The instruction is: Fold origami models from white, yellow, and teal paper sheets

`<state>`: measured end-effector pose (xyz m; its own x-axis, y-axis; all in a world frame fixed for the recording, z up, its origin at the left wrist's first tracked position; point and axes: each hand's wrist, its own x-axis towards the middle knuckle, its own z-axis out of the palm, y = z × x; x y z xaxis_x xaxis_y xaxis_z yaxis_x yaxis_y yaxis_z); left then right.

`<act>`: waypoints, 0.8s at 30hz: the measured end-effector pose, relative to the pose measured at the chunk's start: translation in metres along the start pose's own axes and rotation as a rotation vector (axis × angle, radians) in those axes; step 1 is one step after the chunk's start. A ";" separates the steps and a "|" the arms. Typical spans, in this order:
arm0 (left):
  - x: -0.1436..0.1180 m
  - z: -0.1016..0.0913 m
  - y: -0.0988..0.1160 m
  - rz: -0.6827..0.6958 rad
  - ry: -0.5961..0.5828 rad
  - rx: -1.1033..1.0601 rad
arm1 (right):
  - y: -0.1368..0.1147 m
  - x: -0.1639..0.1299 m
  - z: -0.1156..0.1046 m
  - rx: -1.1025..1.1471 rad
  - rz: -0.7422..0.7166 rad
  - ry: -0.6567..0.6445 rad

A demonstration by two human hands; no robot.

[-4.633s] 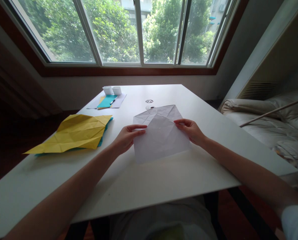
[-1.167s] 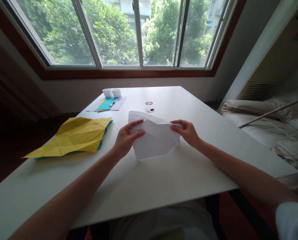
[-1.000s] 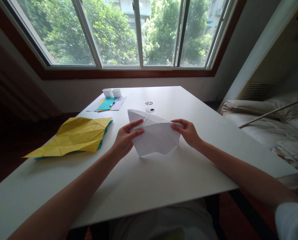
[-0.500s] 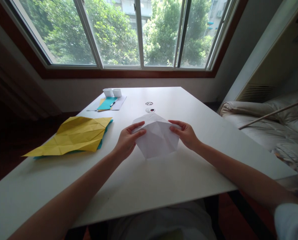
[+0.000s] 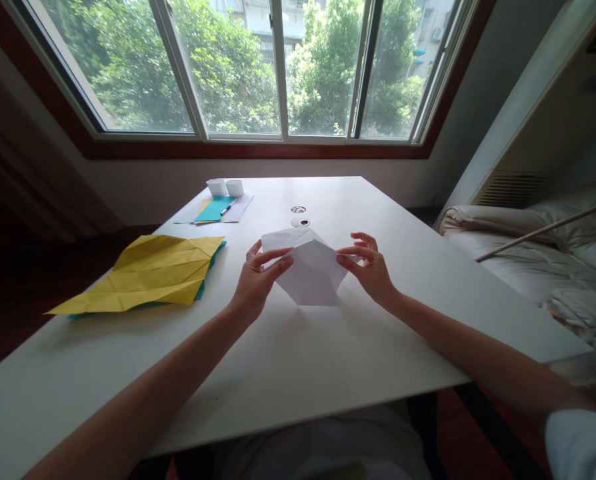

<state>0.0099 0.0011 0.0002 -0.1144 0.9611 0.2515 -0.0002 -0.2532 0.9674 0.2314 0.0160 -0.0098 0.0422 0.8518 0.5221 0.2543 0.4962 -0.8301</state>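
A folded sheet of white paper [image 5: 312, 273] is held up between my two hands above the table. My left hand [image 5: 259, 273] pinches its left side between thumb and fingers. On the right side, my right hand [image 5: 368, 265] pinches the paper with thumb and index finger, its other fingers raised and spread. The paper is bent with a peak at the top middle, and its lower edge hangs close to the tabletop. Part of the paper behind my fingers is hidden.
Left on the white table [image 5: 278, 373] lies a creased yellow sheet [image 5: 153, 273] over a teal sheet [image 5: 205, 283]. Farther back are two white paper boxes [image 5: 217, 187], a small teal paper [image 5: 213, 209] and a pen [image 5: 228, 207]. Round cable holes [image 5: 300, 223] sit mid-table.
The paper's lower part has folded inward and its bottom edge has risen and narrowed. My right hand's outer fingers have lifted and spread. Both hands still hold the paper.
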 end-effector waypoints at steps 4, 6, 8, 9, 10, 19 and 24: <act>-0.005 0.000 0.011 0.143 0.039 0.245 | -0.018 -0.005 -0.005 0.055 -0.171 -0.126; -0.008 0.001 0.017 0.258 -0.004 0.344 | -0.029 -0.010 -0.006 0.089 -0.202 -0.172; -0.010 0.001 0.022 0.358 -0.103 0.399 | -0.036 -0.013 -0.008 0.121 -0.192 -0.199; -0.010 0.001 0.023 0.396 -0.153 0.411 | -0.038 -0.014 -0.008 0.143 -0.165 -0.209; -0.011 0.001 0.025 0.424 -0.193 0.410 | -0.039 -0.015 -0.007 0.169 -0.123 -0.218; -0.013 0.006 0.029 0.075 -0.404 0.026 | -0.032 -0.012 0.001 0.473 0.259 -0.305; -0.009 0.006 0.021 -0.137 -0.335 -0.008 | -0.025 -0.009 0.004 0.621 0.526 -0.404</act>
<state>0.0166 -0.0125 0.0188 0.2189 0.9688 0.1161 -0.0014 -0.1187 0.9929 0.2208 -0.0035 0.0050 -0.3659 0.9300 0.0345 -0.2734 -0.0720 -0.9592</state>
